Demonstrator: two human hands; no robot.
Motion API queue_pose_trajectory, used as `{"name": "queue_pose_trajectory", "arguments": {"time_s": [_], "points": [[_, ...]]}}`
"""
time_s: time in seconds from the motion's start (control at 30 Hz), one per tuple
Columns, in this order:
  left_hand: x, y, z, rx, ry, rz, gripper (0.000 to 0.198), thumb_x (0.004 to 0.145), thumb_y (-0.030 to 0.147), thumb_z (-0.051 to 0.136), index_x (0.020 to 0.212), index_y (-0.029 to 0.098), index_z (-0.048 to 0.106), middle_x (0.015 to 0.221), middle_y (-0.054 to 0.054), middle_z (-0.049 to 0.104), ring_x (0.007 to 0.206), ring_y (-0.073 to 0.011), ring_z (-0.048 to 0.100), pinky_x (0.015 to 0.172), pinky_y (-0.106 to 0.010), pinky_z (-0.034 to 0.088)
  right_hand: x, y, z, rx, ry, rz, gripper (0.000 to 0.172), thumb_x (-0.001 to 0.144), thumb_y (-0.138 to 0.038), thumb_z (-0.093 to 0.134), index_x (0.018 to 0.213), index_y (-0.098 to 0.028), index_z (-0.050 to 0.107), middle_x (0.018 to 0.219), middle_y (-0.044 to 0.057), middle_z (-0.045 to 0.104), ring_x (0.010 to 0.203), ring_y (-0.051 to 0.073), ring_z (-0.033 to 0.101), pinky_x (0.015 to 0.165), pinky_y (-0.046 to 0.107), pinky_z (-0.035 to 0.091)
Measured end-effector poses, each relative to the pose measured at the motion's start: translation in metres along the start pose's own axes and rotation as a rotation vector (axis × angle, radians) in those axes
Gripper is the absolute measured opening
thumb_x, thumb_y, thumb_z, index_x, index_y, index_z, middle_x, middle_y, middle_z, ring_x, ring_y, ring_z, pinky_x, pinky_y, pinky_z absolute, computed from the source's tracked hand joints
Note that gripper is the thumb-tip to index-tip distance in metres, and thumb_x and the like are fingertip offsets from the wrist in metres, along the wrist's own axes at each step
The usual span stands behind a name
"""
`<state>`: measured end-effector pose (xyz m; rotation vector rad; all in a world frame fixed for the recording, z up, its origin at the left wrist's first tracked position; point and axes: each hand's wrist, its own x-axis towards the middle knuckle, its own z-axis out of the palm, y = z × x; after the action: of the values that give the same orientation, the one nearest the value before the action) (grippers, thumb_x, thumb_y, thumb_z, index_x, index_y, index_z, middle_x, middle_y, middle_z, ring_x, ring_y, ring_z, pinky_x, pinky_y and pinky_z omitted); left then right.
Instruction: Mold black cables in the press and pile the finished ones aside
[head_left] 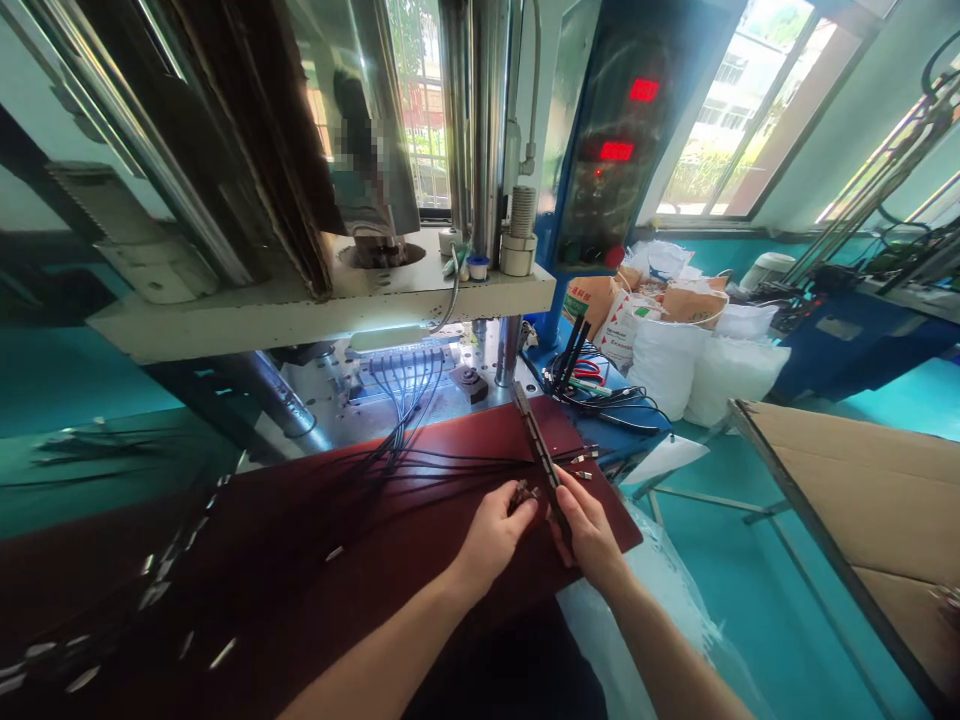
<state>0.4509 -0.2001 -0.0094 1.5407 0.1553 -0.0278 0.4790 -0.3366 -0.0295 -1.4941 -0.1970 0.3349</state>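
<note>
Inspected from left to right, the dark red table (247, 590) carries small metal pieces (154, 595) scattered near its left side, apart from the hands. Thin black cables (420, 468) run in a loose bundle from under the press (300, 310) and fan out across the table toward the hands. Their insulation appears intact at this view, though fine detail is too small to confirm. The left hand (491, 535) is closed, pinching a small metal cable end (523, 493) between thumb and fingers, just beside the right hand. The right hand (589, 530) is curled around the lower part of a long dark bar (541, 465), which lies tilted across the table and extends away from the person. Bright metal terminals (581, 458) on further cable ends lie to the right of the bar, over the table surface. Beyond them stand a control panel (611, 150) with red digital readouts and white sacks (667, 368) on the floor. A cardboard sheet (847, 500) occupies the far right, well apart from the work.
</note>
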Motion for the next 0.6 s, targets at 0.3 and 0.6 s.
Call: {"name": "queue_pose_trajectory", "arguments": {"time_s": [0.3,0.6], "points": [[0.0012,0.0020,0.0025,0.001,-0.058,-0.092,0.020,0.065,0.030,0.058,0.056,0.013,0.054,0.051,0.003,0.049,0.049,-0.0085,0.038,0.051,-0.021,0.030,-0.0011,-0.0007,0.0000,-0.082,-0.083,0.000,0.056,0.086,-0.047,0.042,0.130,-0.013,0.039,0.043,-0.009,0.040,0.028,0.005,0.031,0.026,0.014,0.022],[-0.0001,-0.0072,-0.0025,-0.042,0.000,-0.014,0.028,0.073,0.039,0.053,0.067,0.013,0.057,0.062,0.000,0.055,0.057,-0.0107,0.044,0.055,-0.022,0.034,-0.0002,0.0039,0.0022,-0.116,-0.079,-0.021,0.054,0.085,-0.048,0.043,0.129,-0.015,0.041,0.048,-0.008,0.041,0.029,0.005,0.032,0.025,0.014,0.024]]}}
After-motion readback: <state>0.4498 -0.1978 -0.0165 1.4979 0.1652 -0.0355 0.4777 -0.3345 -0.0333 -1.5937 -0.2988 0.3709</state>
